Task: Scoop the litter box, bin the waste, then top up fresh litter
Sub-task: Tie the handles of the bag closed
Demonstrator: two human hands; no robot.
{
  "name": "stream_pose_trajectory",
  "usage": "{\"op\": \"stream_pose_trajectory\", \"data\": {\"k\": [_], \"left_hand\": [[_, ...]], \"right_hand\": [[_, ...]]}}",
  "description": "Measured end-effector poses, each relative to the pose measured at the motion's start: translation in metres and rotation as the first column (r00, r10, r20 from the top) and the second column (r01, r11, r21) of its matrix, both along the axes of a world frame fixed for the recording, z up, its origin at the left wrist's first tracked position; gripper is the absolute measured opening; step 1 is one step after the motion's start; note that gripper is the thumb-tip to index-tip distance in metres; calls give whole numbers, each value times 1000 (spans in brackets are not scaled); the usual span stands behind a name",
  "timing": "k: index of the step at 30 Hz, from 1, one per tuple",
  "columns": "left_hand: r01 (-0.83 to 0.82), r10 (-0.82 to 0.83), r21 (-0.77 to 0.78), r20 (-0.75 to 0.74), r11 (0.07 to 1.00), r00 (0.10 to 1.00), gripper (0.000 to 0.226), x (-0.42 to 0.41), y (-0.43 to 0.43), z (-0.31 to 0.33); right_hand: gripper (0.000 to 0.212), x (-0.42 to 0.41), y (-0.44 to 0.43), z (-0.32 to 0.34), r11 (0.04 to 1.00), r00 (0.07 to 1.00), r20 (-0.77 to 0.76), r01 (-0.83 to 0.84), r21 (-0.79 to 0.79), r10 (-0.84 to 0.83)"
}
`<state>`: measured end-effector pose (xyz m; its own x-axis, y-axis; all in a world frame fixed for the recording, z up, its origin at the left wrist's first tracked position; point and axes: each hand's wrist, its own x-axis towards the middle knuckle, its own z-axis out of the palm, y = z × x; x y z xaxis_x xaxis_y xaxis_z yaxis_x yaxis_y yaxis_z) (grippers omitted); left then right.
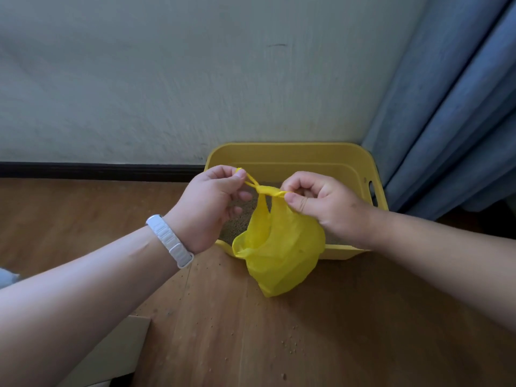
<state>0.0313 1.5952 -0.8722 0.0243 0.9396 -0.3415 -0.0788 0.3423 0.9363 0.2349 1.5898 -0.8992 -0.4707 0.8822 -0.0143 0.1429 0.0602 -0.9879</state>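
A yellow plastic bag (282,255) hangs in the air in front of the yellow litter box (293,155), its handles crossed into a knot at the top. My left hand (212,208) pinches one handle end, pulled up to the left. My right hand (326,208) pinches the other handle end, right beside the knot. The bag's bulging bottom hangs just above the wooden floor. The litter box stands against the wall, and brownish litter (237,222) shows inside it behind the bag and my hands.
Loose litter grains (290,347) lie scattered on the wooden floor near me. A blue curtain (446,113) hangs at the right, touching the box's far corner. A pale flat board (111,356) lies at the lower left. A white band sits on my left wrist.
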Motion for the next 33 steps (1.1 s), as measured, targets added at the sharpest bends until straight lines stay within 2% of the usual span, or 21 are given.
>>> {"op": "stream_pose_trajectory", "data": {"k": [5,8,12,16,24,33], "left_hand": [[-68,65,-73,-42,995,997,17,-11,-1,-11],[-88,92,-69,53,994,994,22,-14,2,-9],[-67,67,-9,204,998,977,23,-24,8,-4],[0,4,-23,169,1000,986,26,-44,13,-21],[-65,65,-41,1,997,998,25,-74,19,-42],[-105,103,67,32,992,994,22,-66,28,-19]], "right_hand": [[16,20,8,-7,978,996,-85,24,-206,-42],[17,33,16,-11,931,984,-169,-18,-363,-47],[19,53,30,-12,899,975,-199,2,-438,-99],[18,78,40,-13,877,978,-157,47,-478,-138],[20,106,46,-22,837,965,-136,121,-534,-226],[12,87,56,20,916,949,-212,140,-375,-232]]}}
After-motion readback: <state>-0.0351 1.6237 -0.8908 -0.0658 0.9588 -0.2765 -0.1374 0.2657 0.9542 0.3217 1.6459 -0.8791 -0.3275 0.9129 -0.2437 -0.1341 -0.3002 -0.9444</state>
